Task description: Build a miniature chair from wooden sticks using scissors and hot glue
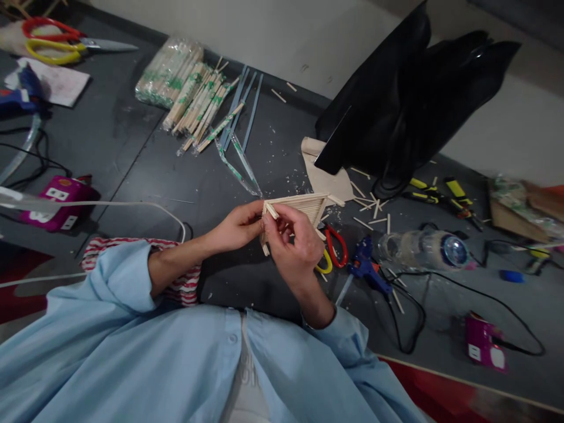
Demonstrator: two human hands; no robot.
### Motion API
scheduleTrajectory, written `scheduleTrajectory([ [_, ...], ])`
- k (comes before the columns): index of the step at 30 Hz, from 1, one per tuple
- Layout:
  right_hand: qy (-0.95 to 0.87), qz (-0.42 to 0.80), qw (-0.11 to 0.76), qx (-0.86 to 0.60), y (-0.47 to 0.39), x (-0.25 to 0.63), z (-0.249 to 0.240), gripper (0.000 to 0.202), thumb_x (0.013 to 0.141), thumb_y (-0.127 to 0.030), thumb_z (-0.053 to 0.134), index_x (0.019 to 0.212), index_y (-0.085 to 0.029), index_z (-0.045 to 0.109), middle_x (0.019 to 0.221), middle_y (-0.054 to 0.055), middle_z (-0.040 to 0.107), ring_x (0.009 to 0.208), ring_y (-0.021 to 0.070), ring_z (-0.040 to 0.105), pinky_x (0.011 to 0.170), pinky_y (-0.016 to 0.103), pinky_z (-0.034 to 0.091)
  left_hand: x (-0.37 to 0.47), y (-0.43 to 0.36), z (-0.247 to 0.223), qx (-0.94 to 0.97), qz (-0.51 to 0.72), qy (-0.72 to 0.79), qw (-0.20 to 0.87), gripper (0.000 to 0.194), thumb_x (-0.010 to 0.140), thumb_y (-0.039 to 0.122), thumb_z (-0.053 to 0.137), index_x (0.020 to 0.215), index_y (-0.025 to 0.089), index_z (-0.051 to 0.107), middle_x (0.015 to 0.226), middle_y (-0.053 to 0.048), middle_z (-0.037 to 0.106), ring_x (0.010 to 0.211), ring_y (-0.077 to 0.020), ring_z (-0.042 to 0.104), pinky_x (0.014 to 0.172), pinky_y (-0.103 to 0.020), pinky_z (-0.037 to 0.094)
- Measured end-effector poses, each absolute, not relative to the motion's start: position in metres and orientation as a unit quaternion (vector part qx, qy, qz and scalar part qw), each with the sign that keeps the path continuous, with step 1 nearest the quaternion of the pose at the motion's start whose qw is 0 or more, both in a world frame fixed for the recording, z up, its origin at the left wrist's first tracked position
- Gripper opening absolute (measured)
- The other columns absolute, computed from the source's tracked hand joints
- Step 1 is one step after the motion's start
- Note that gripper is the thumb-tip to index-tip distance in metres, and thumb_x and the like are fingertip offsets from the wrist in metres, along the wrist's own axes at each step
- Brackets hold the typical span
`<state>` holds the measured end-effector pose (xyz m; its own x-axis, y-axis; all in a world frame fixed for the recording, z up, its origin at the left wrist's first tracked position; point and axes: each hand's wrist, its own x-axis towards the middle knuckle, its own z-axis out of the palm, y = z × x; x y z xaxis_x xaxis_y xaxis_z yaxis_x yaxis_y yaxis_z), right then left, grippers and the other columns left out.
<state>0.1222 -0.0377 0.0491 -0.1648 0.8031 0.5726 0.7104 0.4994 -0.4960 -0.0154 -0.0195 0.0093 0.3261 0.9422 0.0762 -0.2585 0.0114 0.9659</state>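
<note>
Near the table's front edge, my left hand (241, 225) grips the left corner of a small frame of glued wooden sticks (312, 205), which has a slatted side. My right hand (298, 239) is closed at the same corner, with thumb and fingers pinching a short piece of wooden stick (272, 210) against it. The fingers hide part of the frame. Just right of my right hand lie scissors (338, 247) with red and yellow handles, partly covered by it. A blue glue gun (368, 265) rests beside them.
Wrapped chopsticks (200, 106) and grey-blue strips (251, 111) lie at the back. A black bag (396, 111) stands on the right, near cut stick pieces (376, 205), a plastic bottle (418, 249) and yellow-black cutters (423, 194). Cables run to purple power boxes (484, 343) on both sides.
</note>
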Motion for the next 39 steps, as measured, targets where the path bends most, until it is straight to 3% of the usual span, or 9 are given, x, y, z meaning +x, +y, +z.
scheduleTrajectory([
  [12,-0.775,0.036,0.427,-0.464,-0.042,0.124,0.044,0.01,0.093,-0.022,0.062,0.103,-0.021,0.065,0.085,0.002,0.073,0.072,0.0123,0.067,0.068,0.026,0.054,-0.016,-0.023,0.006,0.571,0.481,0.338,0.573,0.046,0.089,0.056,0.058,0.105,0.015,0.07,0.095,-0.008,0.071,0.088,-0.0173,0.063,0.081,-0.026,0.051],
  [27,-0.781,0.046,0.462,-0.418,-0.039,0.124,0.042,0.02,0.088,-0.012,0.067,0.105,-0.021,0.062,0.093,0.001,0.075,0.085,0.0125,0.071,0.076,0.025,0.057,-0.016,-0.023,0.001,0.619,0.494,0.306,0.528,0.038,0.096,0.046,0.052,0.111,0.014,0.067,0.092,-0.007,0.072,0.084,-0.0143,0.065,0.076,-0.023,0.052],
  [34,-0.78,0.046,0.459,-0.424,-0.04,0.124,0.042,0.018,0.089,-0.013,0.066,0.104,-0.022,0.061,0.093,0.001,0.075,0.084,0.012,0.07,0.075,0.024,0.056,-0.015,-0.024,0.0,0.595,0.485,0.33,0.549,0.042,0.093,0.052,0.054,0.108,0.014,0.068,0.09,-0.007,0.071,0.083,-0.0151,0.063,0.076,-0.024,0.051],
  [39,-0.767,0.054,0.435,-0.467,-0.037,0.122,0.039,0.016,0.092,-0.02,0.064,0.107,-0.021,0.062,0.088,0.0,0.073,0.074,0.0108,0.067,0.072,0.023,0.055,-0.014,-0.022,0.001,0.514,0.492,0.33,0.62,0.043,0.085,0.053,0.067,0.102,0.014,0.07,0.092,-0.006,0.071,0.085,-0.0154,0.063,0.08,-0.026,0.05],
])
